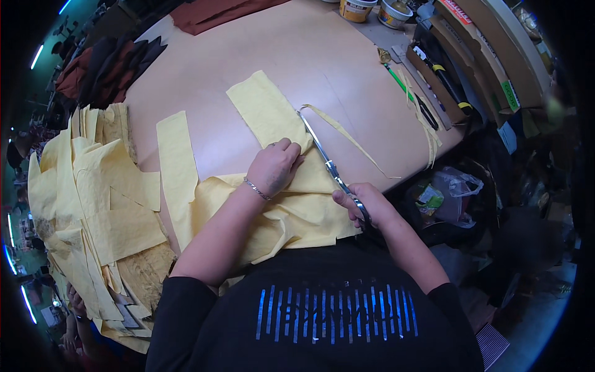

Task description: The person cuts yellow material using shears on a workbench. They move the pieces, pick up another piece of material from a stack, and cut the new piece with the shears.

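Note:
A pale yellow piece of fabric [263, 111] lies spread over the table, one strip reaching away from me and loose folds near my body. My left hand [276, 166] presses on it with fingers curled and bunched, gripping the cloth. In my right hand [365, 208] is a pair of metal scissors [328, 162], thumb and fingers in the dark handles. The blades run along the right edge of the cloth, pointing away from me. From near their tips a narrow yellow offcut [344, 133] curls off to the right.
A tall stack of yellow cut fabric [118, 204] stands at the left. Dark and brown folded cloth [114, 65] lies behind it. On the right are thin yellow scraps [427, 133], a green pen [396, 79] and cardboard boxes [477, 56]. Tubs [356, 9] stand at the back.

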Motion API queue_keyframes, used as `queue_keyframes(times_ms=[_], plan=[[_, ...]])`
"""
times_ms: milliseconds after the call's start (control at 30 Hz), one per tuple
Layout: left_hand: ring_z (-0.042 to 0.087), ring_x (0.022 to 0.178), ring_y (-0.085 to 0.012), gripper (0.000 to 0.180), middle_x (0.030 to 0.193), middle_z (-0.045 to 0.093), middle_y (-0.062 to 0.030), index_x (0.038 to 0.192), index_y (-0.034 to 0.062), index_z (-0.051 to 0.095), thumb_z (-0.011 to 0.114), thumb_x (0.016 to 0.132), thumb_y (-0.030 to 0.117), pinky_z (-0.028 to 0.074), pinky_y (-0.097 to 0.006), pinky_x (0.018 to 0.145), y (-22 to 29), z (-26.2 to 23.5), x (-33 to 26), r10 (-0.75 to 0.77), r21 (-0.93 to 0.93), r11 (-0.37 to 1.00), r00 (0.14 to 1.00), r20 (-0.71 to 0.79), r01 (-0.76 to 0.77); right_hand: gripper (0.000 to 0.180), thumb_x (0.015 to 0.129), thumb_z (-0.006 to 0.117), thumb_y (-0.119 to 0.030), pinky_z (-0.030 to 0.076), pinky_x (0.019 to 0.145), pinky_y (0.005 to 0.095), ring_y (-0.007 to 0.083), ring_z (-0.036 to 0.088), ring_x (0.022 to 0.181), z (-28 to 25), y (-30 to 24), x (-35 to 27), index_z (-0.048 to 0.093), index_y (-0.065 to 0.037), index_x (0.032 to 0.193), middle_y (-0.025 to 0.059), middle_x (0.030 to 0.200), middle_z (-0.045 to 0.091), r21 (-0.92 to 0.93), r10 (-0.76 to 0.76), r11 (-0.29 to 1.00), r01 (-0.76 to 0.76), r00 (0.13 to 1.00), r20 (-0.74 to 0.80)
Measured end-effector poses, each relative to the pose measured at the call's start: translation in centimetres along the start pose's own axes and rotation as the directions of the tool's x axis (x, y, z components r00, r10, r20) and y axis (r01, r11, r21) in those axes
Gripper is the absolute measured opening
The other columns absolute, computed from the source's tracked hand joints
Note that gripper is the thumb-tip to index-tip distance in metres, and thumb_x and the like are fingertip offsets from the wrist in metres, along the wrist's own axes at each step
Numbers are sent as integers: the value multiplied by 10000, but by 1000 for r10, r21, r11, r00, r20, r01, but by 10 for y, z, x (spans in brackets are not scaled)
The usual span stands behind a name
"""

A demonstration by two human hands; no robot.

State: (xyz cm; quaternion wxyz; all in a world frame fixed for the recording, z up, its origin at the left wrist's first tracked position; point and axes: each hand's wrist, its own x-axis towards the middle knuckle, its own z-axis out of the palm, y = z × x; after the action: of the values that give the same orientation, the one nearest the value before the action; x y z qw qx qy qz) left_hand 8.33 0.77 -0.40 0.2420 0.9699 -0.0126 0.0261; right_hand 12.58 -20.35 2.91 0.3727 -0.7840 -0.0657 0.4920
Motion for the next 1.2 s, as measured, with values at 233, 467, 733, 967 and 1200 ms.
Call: queue_keyframes(times_ms=[233, 467, 733, 967, 1200], plan=[[526, 912, -348, 162, 1030, 520, -174, 798, 21, 429, 573, 740, 69, 440, -393, 733, 23, 22, -16, 172, -127, 967, 936, -308, -220, 602, 706, 509, -633, 409, 411, 239, 113, 496, 424, -17, 37, -26, 460, -38, 631, 26, 495, 470, 53, -53, 998, 45, 986, 158], [359, 1150, -419, 162, 1218, 417, -223, 870, 20, 388, 507, 814, 114, 307, -519, 902, 41, 24, -31, -11, -175, 984, 986, -167, -19, 664, 669, 455, -706, 419, 432, 236, 113, 510, 462, -28, 61, -32, 464, -42, 671, 23, 525, 480, 159, -236, 968, 195, 922, 306], [334, 1189, -364, 291, 1258, 392, -163, 963, 44, 403, 546, 796, 235, 252, -579, 914, 56, 22, -34, -74, 59, 995, 996, -41, 76, 653, 684, 449, -694, 420, 427, 232, 109, 507, 451, -30, 41, -22, 466, -42, 674, 25, 524, 478, 145, -158, 983, 116, 935, 319], [289, 1214, -337, 420, 1291, 343, -136, 981, 29, 470, 568, 750, 365, 269, -585, 892, 55, 5, -19, -36, 220, 975, 995, 88, 16, 661, 682, 447, -697, 419, 429, 227, 99, 500, 448, -31, 46, -26, 467, -37, 688, 21, 528, 474, 167, -131, 982, 88, 955, 265], [285, 1219, -329, 519, 1307, 327, -132, 1228, 150, 404, 536, 776, 369, 262, -588, 891, 50, 23, -22, -21, 237, 971, 1000, -11, 23, 670, 641, 489, -708, 429, 433, 230, 102, 503, 452, -39, 58, -40, 463, -43, 717, 15, 522, 466, 178, -125, 980, 84, 966, 229]])
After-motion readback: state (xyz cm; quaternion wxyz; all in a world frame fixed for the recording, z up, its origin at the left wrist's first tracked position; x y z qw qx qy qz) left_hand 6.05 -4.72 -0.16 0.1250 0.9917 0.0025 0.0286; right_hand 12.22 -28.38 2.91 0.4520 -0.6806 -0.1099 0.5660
